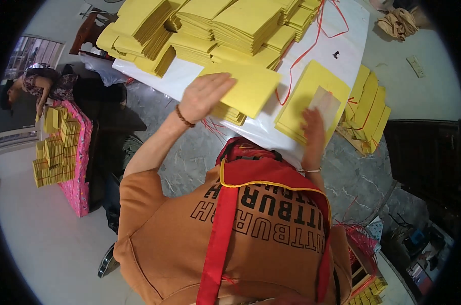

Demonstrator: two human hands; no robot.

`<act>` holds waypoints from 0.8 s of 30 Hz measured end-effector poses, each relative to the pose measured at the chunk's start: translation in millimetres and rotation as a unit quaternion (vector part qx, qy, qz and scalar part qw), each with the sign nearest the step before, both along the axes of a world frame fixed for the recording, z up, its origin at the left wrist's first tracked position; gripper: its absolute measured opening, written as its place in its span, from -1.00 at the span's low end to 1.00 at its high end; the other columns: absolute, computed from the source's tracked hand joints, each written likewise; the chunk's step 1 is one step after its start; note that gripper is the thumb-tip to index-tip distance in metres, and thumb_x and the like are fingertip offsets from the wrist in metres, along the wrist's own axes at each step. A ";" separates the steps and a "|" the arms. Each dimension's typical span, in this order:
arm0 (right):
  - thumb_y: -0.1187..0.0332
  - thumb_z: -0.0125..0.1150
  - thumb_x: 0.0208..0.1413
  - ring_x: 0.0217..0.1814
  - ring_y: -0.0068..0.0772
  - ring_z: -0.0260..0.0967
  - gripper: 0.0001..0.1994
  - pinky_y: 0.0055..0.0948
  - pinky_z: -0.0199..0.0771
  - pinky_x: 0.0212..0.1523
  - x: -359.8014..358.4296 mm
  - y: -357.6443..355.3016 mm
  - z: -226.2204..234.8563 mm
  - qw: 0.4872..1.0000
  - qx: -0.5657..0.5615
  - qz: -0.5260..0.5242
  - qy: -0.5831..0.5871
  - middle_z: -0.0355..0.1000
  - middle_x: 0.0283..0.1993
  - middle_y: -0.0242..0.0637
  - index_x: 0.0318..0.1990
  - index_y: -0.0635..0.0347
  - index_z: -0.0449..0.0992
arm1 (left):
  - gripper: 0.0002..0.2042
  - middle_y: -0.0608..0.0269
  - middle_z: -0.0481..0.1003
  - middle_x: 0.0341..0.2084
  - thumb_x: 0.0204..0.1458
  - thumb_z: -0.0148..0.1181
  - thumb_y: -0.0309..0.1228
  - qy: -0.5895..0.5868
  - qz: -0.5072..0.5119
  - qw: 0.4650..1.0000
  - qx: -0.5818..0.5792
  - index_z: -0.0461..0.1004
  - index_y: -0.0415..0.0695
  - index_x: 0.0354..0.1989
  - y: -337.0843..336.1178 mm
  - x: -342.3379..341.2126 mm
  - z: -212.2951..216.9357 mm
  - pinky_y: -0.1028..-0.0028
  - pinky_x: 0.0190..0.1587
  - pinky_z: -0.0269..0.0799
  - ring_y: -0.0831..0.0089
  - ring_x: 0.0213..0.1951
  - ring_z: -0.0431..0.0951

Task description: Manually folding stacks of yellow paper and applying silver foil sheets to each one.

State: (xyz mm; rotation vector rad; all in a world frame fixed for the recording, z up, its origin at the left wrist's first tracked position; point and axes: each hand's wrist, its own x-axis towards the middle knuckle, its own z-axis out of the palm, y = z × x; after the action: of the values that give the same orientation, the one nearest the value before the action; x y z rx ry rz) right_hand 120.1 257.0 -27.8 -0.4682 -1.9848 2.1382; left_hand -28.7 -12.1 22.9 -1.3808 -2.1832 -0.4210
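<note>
My left hand (207,96) lies over the left edge of a flat yellow paper piece (253,86), fingers together on top and the thumb hidden; it appears to grip the piece. Beneath this piece a small yellow paper stack (228,115) shows at the front edge of the white-covered table (179,84). To the right, my right hand (313,124) is slightly blurred, its fingers apart, at a wide yellow stack (306,81). On that stack rests a pale, see-through sheet (325,101), which the fingers overlap.
Thick piles of folded yellow paper (240,28) fill the far side of the table. A red string (304,53) runs between them and the wide stack. Tied yellow bundles (365,107) stand beyond the right edge. Far left, a person (39,84) bends over a pink-covered table (80,178) with more bundles.
</note>
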 end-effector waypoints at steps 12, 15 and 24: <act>-0.12 0.10 -0.01 0.31 -0.10 -0.05 -0.20 -0.12 0.04 0.21 -88.3 -111.0 -25.4 0.938 -0.171 0.166 -0.252 -0.08 0.32 -0.03 0.25 0.21 0.02 | -0.53 0.04 0.37 0.00 -0.08 0.02 -0.34 -0.160 0.029 0.973 -0.162 0.32 -0.10 0.09 -51.9 -6.7 -69.1 0.22 0.08 0.23 0.15 0.05 0.34; -0.03 0.24 -0.12 0.34 -0.07 -0.12 -0.14 -0.19 -0.03 0.26 -92.4 -128.6 -71.7 0.981 -0.115 0.100 -0.121 -0.03 0.30 -0.06 0.27 0.18 -0.03 | -0.42 -0.11 0.28 0.08 -0.10 0.09 -0.22 -0.364 -0.042 0.926 -0.095 0.25 -0.21 0.14 -61.4 -30.3 -71.7 0.23 0.17 0.13 0.00 0.12 0.25; 0.17 0.33 -0.18 0.26 -0.01 -0.03 -0.26 -0.22 0.03 0.24 -86.5 -119.5 -85.2 0.989 0.010 0.056 -0.140 0.16 0.12 0.03 0.18 0.22 0.14 | -0.26 0.07 0.41 -0.07 -0.08 0.22 -0.01 -0.807 0.203 0.538 0.138 0.17 -0.35 0.13 -57.2 -44.7 -81.0 0.48 -0.11 0.38 0.43 -0.13 0.47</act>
State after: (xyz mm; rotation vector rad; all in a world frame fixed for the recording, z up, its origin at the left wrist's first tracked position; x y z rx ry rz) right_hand 33.7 137.6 -113.0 -0.7032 -2.2258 2.2218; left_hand -73.5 -69.3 -58.1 0.2193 -3.1615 -2.4139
